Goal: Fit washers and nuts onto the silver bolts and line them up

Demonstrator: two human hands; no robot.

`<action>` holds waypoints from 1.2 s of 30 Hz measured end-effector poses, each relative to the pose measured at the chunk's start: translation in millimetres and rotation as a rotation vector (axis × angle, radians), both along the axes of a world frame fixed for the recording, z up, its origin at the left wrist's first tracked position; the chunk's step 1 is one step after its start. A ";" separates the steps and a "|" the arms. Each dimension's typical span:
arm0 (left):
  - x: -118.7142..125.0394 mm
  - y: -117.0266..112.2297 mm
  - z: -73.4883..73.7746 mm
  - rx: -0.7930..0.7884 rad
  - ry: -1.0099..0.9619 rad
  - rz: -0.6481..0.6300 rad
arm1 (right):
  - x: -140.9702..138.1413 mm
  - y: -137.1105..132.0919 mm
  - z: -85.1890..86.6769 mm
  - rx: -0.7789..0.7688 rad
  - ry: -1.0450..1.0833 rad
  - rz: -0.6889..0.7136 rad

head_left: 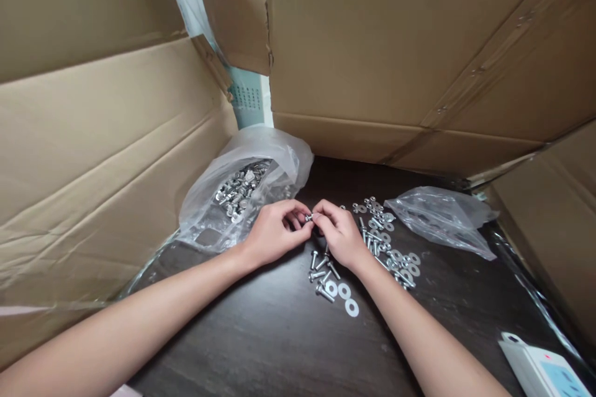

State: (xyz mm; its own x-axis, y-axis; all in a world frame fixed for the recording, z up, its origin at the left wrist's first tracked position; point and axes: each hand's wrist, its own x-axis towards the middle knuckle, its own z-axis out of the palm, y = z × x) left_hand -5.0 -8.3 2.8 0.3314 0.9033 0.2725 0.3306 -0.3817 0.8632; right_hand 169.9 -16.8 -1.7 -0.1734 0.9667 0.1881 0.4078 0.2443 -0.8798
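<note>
My left hand is closed in a pinch over the table, its fingertips on a small shiny metal bolt. From the other side my right hand pinches the same bolt, and the fingertips of both hands nearly meet. Whether a nut or washer sits on it is too small to tell. Loose bolts lie just below the hands, with a few flat washers beside them. To the right of my right hand spreads a heap of more bolts, washers and nuts.
An open clear plastic bag with many small metal fasteners stands behind my left hand. Another clear bag lies flat at the right. Cardboard walls enclose the dark table. A white device sits at the lower right.
</note>
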 end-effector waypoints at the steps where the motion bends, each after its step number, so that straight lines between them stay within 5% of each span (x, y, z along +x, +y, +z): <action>1: 0.1 -0.1 -0.1 0.005 0.001 0.002 | -0.4 0.2 -0.5 0.006 -0.007 -0.002; 36: 0.6 0.6 -2.7 0.057 0.025 -0.026 | -1.4 -0.4 -3.1 0.024 -0.045 -0.018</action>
State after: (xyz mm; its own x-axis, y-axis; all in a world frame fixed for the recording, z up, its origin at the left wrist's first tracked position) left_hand -4.4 -7.8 0.2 0.3616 0.8776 0.3149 0.3415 -0.4389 0.8311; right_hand 168.5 -17.2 -4.8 -0.1648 0.9650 0.2038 0.4513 0.2575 -0.8544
